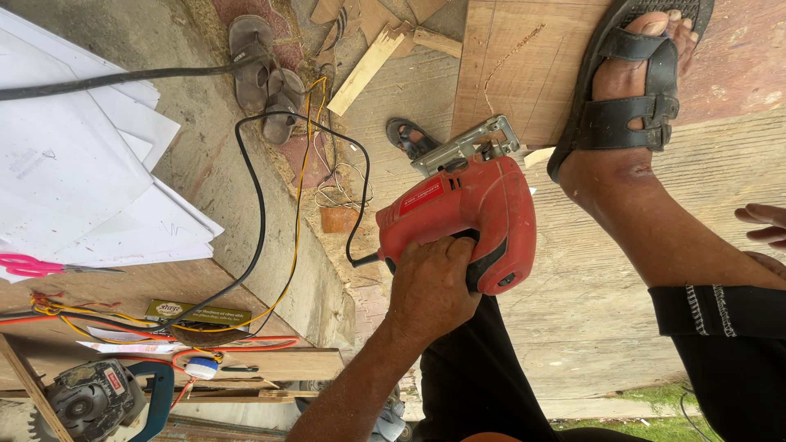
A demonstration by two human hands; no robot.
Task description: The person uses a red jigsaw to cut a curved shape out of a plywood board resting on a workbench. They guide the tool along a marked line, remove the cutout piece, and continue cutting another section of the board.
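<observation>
My left hand [430, 286] grips the handle of a red jigsaw [471, 217]. The saw's metal base plate [467, 146] rests at the near edge of a flat wooden board [524, 65] that carries a thin drawn line. A foot in a black sandal [630, 90] presses down on that board just right of the saw. The saw's black cord [250, 205] loops away to the left. Only the fingers of my right hand [765, 225] show at the right edge, spread and holding nothing, beside the black-trousered leg [720, 327].
White paper sheets [74, 155] and pink-handled scissors [29, 264] lie at left. A circular saw [94, 399] sits at bottom left among red and yellow wires. A pair of grey sandals [266, 74] and wood offcuts [368, 61] lie on the concrete beyond.
</observation>
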